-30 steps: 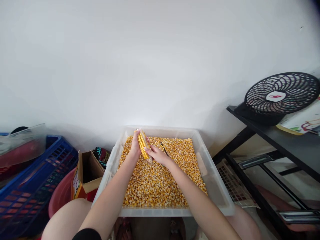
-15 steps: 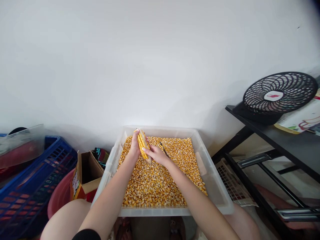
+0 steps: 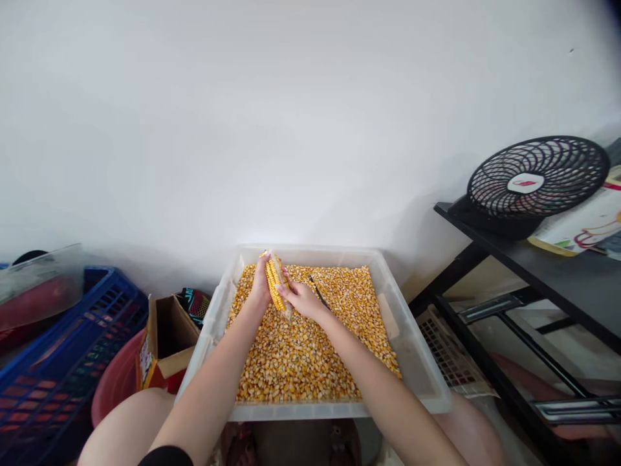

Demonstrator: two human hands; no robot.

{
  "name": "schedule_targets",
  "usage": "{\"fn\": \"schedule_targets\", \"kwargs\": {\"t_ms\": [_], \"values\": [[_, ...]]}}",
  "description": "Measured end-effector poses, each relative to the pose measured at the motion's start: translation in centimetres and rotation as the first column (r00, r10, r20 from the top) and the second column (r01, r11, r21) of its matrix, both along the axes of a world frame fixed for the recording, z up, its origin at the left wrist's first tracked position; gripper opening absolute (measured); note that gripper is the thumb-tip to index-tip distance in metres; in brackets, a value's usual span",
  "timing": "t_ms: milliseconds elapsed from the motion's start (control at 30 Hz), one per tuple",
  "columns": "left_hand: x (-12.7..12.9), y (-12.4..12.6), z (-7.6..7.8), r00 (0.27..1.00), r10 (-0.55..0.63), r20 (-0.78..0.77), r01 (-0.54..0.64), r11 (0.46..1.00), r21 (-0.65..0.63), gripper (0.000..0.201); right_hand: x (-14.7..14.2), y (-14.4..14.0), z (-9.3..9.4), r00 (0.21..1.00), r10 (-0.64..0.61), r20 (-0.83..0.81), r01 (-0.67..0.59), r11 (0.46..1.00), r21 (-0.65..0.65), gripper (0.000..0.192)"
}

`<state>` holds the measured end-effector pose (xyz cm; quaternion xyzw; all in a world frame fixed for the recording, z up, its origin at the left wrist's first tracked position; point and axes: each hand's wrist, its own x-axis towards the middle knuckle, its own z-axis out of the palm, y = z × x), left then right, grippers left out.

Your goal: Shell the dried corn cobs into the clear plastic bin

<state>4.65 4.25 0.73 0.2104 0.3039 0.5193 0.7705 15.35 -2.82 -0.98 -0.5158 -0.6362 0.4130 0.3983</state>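
A yellow corn cob [image 3: 275,282], part of its kernels stripped along one side, is held above a translucent plastic bin [image 3: 310,410]. My left hand [image 3: 261,278] wraps round the cob's left side and upper end. On the cob's right side, my right hand [image 3: 301,298] grips with its thumb pressed against the kernel rows. Below both hands lies a deep spread of loose corn kernels [image 3: 305,362]. Behind my right hand a thin dark tool [image 3: 317,291] lies on the kernels, partly covered by the hand.
At left are a blue plastic crate [image 3: 58,369], a pink basin [image 3: 114,378] and an open cardboard box [image 3: 172,333]. On the right, a black table [image 3: 524,259] carries a black fan [image 3: 538,178]. A white wall [image 3: 291,129] stands close behind the bin.
My right thumb has shifted slightly on the cob, which stays in both hands at nearly the same place. The whole view has drifted a little.
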Motion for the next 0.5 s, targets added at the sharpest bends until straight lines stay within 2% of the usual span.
{"fn": "schedule_targets", "kwargs": {"t_ms": [167,233,333,400,500], "values": [[0.0,0.1,-0.1,0.998,-0.060,-0.020,0.062,0.996,0.062,0.029,0.3,0.1,0.0,0.996,0.053,-0.073,-0.061,0.992,-0.106,0.049],[0.3,-0.2,0.1,0.997,-0.070,-0.036,0.072,0.996,0.056,0.026,0.1,0.0,0.1,0.999,0.015,-0.029,-0.017,0.998,-0.057,0.047],[0.8,-0.8,0.5,0.998,-0.049,-0.032,0.051,0.996,0.067,0.021,-0.8,-0.4,0.2,0.993,-0.114,-0.012,0.114,0.992,0.049,0.046],[0.9,-0.9,0.7,0.999,-0.027,-0.024,0.029,0.996,0.086,0.020,-1.2,-0.5,0.0,0.988,-0.154,-0.024,0.155,0.986,0.055,0.047],[0.7,-0.7,0.5,0.999,-0.031,-0.032,0.033,0.996,0.080,0.022,-1.4,-0.4,-0.3,0.989,-0.147,0.000,0.147,0.989,0.015,0.052]]}}
